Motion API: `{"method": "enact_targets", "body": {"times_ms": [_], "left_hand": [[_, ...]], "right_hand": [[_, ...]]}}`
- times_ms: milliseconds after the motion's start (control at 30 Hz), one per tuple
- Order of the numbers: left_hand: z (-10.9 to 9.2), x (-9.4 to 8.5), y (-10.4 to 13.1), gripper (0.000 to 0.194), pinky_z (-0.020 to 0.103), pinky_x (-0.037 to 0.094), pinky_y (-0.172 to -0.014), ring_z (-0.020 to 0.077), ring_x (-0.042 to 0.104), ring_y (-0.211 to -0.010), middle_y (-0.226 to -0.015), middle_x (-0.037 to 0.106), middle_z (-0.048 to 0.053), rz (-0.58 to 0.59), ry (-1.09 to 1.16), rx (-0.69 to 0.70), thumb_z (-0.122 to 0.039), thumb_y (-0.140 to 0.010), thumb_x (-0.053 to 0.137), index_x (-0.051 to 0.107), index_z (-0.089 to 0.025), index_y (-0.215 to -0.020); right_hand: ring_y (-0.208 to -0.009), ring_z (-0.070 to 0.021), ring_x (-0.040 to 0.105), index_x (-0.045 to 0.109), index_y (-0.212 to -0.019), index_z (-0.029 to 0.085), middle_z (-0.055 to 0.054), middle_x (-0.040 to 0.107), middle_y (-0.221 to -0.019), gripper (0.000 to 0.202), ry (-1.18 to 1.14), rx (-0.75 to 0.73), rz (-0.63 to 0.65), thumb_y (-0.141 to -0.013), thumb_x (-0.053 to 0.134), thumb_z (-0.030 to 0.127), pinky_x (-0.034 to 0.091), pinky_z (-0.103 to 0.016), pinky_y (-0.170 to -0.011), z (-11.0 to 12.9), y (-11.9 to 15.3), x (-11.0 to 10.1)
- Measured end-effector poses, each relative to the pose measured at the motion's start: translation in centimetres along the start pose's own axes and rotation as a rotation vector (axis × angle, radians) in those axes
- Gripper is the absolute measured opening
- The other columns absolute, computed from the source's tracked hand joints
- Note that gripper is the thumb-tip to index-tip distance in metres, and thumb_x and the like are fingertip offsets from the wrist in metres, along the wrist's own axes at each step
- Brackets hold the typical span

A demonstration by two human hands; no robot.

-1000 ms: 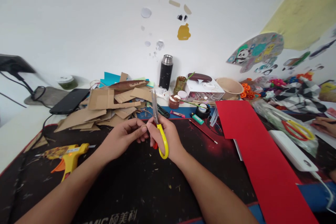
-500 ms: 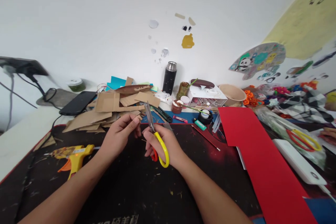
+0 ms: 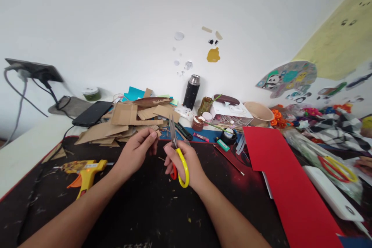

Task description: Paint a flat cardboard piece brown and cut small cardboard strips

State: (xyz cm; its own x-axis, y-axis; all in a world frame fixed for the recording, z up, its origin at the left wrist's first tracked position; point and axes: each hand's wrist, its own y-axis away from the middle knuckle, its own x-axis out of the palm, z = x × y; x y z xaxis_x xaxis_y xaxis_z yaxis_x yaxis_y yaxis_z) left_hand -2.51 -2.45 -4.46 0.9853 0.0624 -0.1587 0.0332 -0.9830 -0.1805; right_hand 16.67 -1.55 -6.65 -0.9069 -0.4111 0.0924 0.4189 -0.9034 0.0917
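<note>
My right hand (image 3: pixel 188 164) is closed around scissors (image 3: pixel 182 166) with one yellow and one red handle. Their metal blades point up and away from me, nearly together. To the left, my left hand (image 3: pixel 138 150) pinches a small brown piece of cardboard (image 3: pixel 158 132) between thumb and fingers; most of it is hidden. The blades are a little right of that piece, apart from it. Behind my left hand lies a heap of cut cardboard (image 3: pixel 123 114). A yellow glue gun (image 3: pixel 88 168) rests on the black mat left of my left forearm.
A black bottle (image 3: pixel 191 92) stands by the wall. Right of my hands lie a pencil (image 3: pixel 229 159), red card (image 3: pixel 290 186) and a white power bank (image 3: pixel 331 192). A black phone (image 3: pixel 92 113) is at back left. Another person's hand (image 3: pixel 365 164) shows at the right edge.
The view has tilted slightly upward and shifted left. My right hand with the scissors has moved slightly away from my left hand. Both hands keep their holds.
</note>
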Motion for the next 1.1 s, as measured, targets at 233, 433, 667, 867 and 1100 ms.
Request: {"method": "enact_targets", "body": {"times_ms": [233,433,667,867,1100], "left_hand": [[0.3,0.4,0.7,0.058,0.030,0.047,-0.064,0.0187,0.058,-0.062,-0.066,0.063,-0.003,0.174,-0.234,0.044,-0.077,-0.105,0.056,0.066,-0.026,-0.079],[0.5,0.6,0.6,0.055,0.029,0.050,-0.063,0.0184,0.062,-0.063,-0.068,0.064,-0.003,0.242,-0.170,0.009,-0.077,-0.103,0.061,0.070,-0.026,-0.083],[0.6,0.5,0.4,0.049,0.032,0.059,-0.068,0.0205,0.070,-0.070,-0.078,0.078,0.003,0.185,-0.013,-0.054,-0.074,-0.090,0.082,0.082,-0.025,-0.091],[-0.2,0.1,0.0,0.052,0.032,0.060,-0.065,0.0199,0.069,-0.065,-0.076,0.080,0.003,0.092,0.027,-0.075,-0.076,-0.084,0.087,0.082,-0.024,-0.087],[0.2,0.1,-0.6,0.055,0.029,0.056,-0.059,0.0167,0.065,-0.057,-0.066,0.075,0.002,-0.040,0.254,-0.168,-0.072,-0.074,0.097,0.077,-0.021,-0.081]], "right_hand": [[-0.044,-0.0122,0.063,0.065,-0.101,0.021,0.006,0.066,-0.065,0.056,-0.050,-0.089,-0.091,-0.091,0.082,0.074,0.050,-0.020,-0.043,0.6,-0.3,-0.5],[-0.042,-0.0118,0.060,0.062,-0.100,0.023,0.009,0.062,-0.060,0.049,-0.061,-0.090,-0.085,-0.088,0.088,0.062,0.051,-0.020,-0.044,0.4,-0.3,-0.2],[-0.042,-0.0123,0.059,0.061,-0.100,0.024,0.010,0.060,-0.057,0.045,-0.049,-0.102,-0.080,-0.091,0.084,0.062,0.052,-0.021,-0.046,0.3,-0.4,-0.4],[-0.042,-0.0120,0.060,0.060,-0.097,0.024,0.008,0.063,-0.061,0.056,-0.021,-0.017,0.014,-0.088,0.086,0.072,0.048,-0.020,-0.042,-0.1,-0.2,0.0],[-0.043,-0.0133,0.063,0.062,-0.106,0.024,0.007,0.065,-0.067,0.066,-0.014,0.000,0.088,-0.092,0.074,0.087,0.047,-0.020,-0.040,-0.3,0.2,0.2]]}}
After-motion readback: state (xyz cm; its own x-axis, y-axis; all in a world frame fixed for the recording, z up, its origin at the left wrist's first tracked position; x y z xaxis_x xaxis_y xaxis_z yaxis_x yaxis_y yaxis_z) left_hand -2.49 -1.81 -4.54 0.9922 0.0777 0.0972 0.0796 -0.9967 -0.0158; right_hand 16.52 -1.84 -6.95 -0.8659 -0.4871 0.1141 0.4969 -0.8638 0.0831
